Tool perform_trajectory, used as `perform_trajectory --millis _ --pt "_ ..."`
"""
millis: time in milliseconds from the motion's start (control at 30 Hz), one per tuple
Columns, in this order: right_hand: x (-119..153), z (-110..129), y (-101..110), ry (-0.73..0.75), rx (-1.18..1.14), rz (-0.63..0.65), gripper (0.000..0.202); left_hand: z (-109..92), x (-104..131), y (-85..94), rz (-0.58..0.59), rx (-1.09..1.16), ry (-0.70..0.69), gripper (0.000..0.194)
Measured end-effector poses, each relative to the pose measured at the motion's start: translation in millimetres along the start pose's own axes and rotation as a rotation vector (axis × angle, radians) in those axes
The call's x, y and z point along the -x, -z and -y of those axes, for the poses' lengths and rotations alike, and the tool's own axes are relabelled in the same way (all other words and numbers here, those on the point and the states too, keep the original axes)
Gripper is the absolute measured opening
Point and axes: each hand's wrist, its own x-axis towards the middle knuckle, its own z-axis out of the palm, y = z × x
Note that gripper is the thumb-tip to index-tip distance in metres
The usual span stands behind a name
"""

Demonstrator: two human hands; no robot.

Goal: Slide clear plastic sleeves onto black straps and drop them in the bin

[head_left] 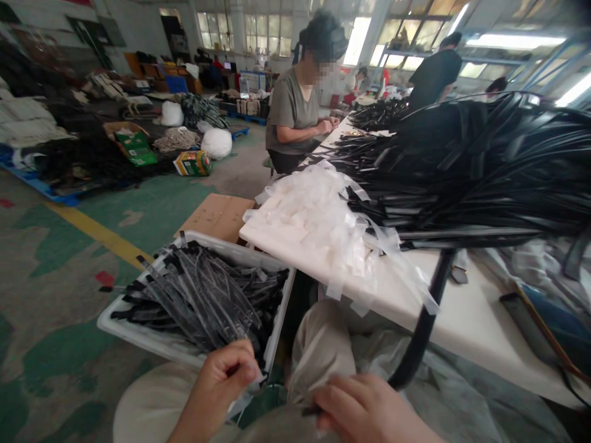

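My left hand (226,381) is closed in a pinch near the front edge of the white crate, with a bit of clear film showing at its fingertips. Over my lap, my right hand (357,403) is blurred, its fingers bent around a small dark end of something. A black strap (422,332) hangs over the table edge beside it. Many black strips in clear sleeves (203,295) fill the white crate (184,355) at my left. Clear plastic strips (318,203) lie heaped on the corner of the white table (277,237).
A large pile of black straps (484,166) covers the table's right side, with a phone-like object (549,326) near the edge. A cardboard box (217,215) stands behind the crate. A person (300,104) sits across the table corner; another person (436,71) is farther back.
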Motion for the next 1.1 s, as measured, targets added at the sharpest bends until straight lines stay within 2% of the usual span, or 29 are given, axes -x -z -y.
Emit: perform_trajectory --millis 67,133,233,467,667,767,1000,1100 --pt "-28 3 -17 -0.051 -0.009 0.057 0.006 -2 1 0.1 0.024 -0.014 0.006 0.049" --pt "-48 2 -26 -0.076 -0.007 0.082 0.011 -4 2 0.2 0.036 -0.035 0.011 0.05" --pt "-61 1 -29 -0.042 -0.026 0.122 0.014 -7 4 0.1 0.022 -0.048 0.017 0.052" --pt "-58 4 -32 -0.03 0.009 0.181 0.016 -6 4 -0.5 0.01 -0.08 0.014 0.052" --pt "-54 6 -29 -0.071 -0.023 0.06 0.021 -8 3 -4.4 0.005 -0.097 0.037 0.05" --pt "-51 6 -31 -0.06 -0.001 0.043 0.023 -8 2 -6.0 0.003 -0.093 0.022 0.051" --pt "-49 4 -39 -0.084 0.021 0.178 0.018 -13 1 -9.9 -0.002 -0.118 0.034 0.054" --pt "-49 4 -38 -0.079 0.027 0.176 0.018 -15 1 -9.5 -0.011 -0.129 0.025 0.052"
